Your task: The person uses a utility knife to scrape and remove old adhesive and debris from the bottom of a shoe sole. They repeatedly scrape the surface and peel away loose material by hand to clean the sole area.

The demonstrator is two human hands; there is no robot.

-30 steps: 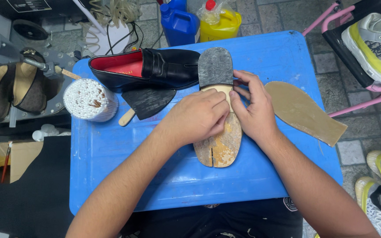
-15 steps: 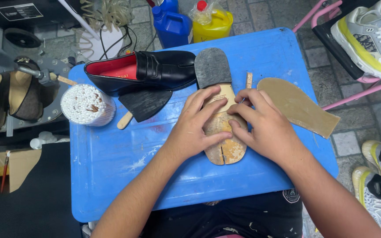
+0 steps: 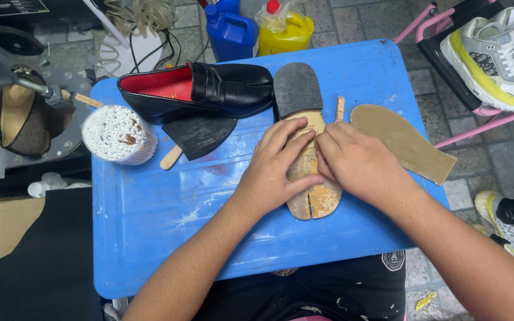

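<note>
Blue desk (image 3: 150, 226) over tiled floor: left hand (image 3: 275, 172) lies flat, fingers spread, pressing the tan sole (image 3: 313, 199) mid-desk; right hand (image 3: 358, 163) curls beside it, fingertips on its upper part. Firm, even pressure looks best. Black loafer (image 3: 209, 89) sits beyond, spare insole (image 3: 403, 142) at right.

The near-left part of the blue table (image 3: 168, 232) lies bare and passable; farther back the black loafer (image 3: 209, 89), the tub of cotton swabs (image 3: 119, 134) and a dark sole piece (image 3: 200, 134) crowd it; a tan insole (image 3: 403, 141) blocks the right edge.
</note>
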